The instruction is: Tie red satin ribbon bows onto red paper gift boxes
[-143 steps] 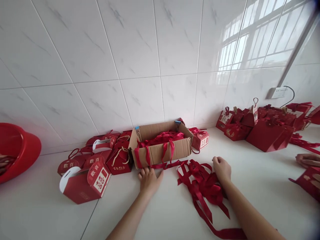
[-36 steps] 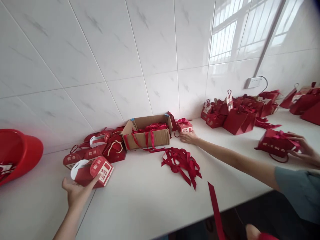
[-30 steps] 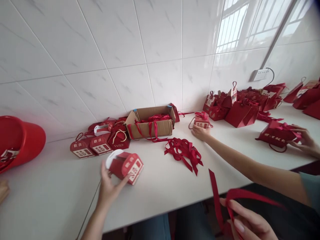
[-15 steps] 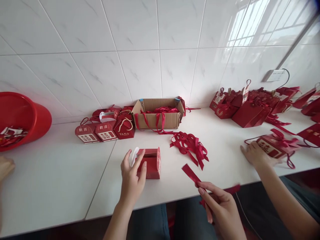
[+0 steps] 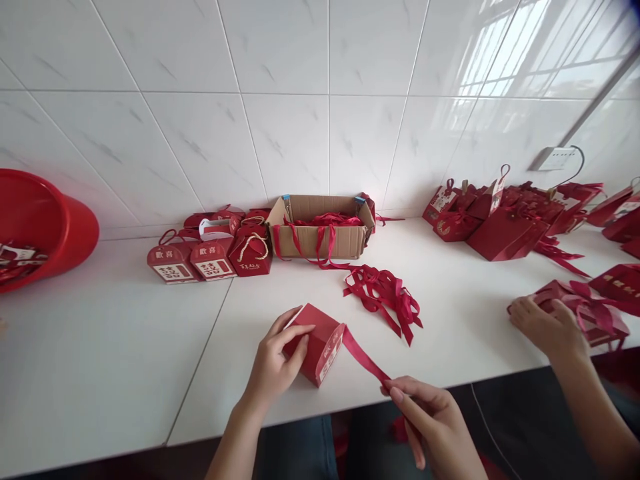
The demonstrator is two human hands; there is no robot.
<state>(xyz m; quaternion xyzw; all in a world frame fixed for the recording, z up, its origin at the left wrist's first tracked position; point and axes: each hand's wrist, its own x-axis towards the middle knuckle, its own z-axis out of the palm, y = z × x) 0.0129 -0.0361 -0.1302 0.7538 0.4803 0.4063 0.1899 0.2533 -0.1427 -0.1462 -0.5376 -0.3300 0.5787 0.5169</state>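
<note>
A small red gift box (image 5: 320, 333) stands turned at an angle near the table's front edge, its printed end towards the right. My left hand (image 5: 283, 357) grips it from the left, fingers over the top and side. My right hand (image 5: 425, 420) pinches a dark red ribbon (image 5: 367, 363) between thumb and fingers. The ribbon's far end reaches the upper right corner of the box; whether it is tucked behind cannot be made out. Behind them lies a loose heap of red ribbons (image 5: 383, 297).
A cardboard box (image 5: 320, 241) with ribbons stands by the wall, beside several red gift boxes (image 5: 213, 260). A red bucket (image 5: 75, 227) lies far left. To the right, another person's hand (image 5: 553, 327) touches a ribboned box (image 5: 587, 310), before piled red boxes (image 5: 505, 233).
My left hand has closed on the gift box, which is now turned and tilted. The ribbon's end has moved left to the box. The neighbour's hand and box have shifted right.
</note>
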